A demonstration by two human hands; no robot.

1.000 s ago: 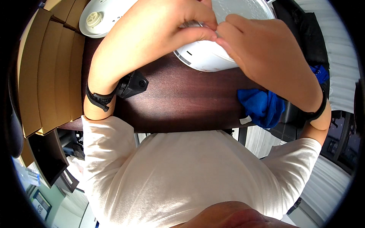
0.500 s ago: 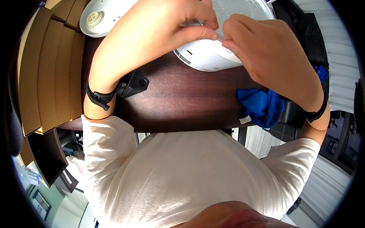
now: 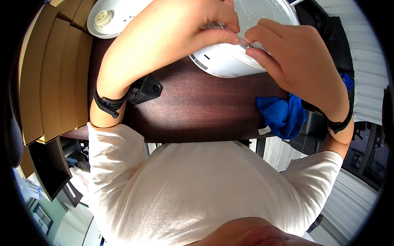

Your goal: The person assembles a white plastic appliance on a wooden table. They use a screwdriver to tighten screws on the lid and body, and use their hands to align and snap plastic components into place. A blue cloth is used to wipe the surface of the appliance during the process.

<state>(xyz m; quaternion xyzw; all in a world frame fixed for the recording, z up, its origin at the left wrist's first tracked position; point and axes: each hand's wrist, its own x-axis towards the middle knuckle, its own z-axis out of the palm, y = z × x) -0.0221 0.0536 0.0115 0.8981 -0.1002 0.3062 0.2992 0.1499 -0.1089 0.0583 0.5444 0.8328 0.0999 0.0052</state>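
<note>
Over a white rounded tub-like housing [image 3: 227, 67], both my hands pinch a thin, shiny, translucent strip [image 3: 243, 42]. My left hand [image 3: 213, 26] is closed on one end, thumb against fingers. The other end lies between the thumb and curled fingers of my right hand [image 3: 279, 47]. A short length of the strip shows in the gap between the hands. Below it, the housing has a dark slot and a grey patch on its side, and its upper surface carries a pattern of small raised spots. What the strip belongs to is hidden by my fingers.
A white plate-like part [image 3: 119, 18] with a cream round cap [image 3: 103, 18] lies at the far left. Brown cardboard boxes [image 3: 53, 78] line the left side. A blue cloth [image 3: 283, 116] rests at the right edge of the dark wooden table [image 3: 193, 110].
My right hand has shifted slightly right and toward me, widening the gap between the hands. More of the strip shows. The left hand stays nearly in place.
</note>
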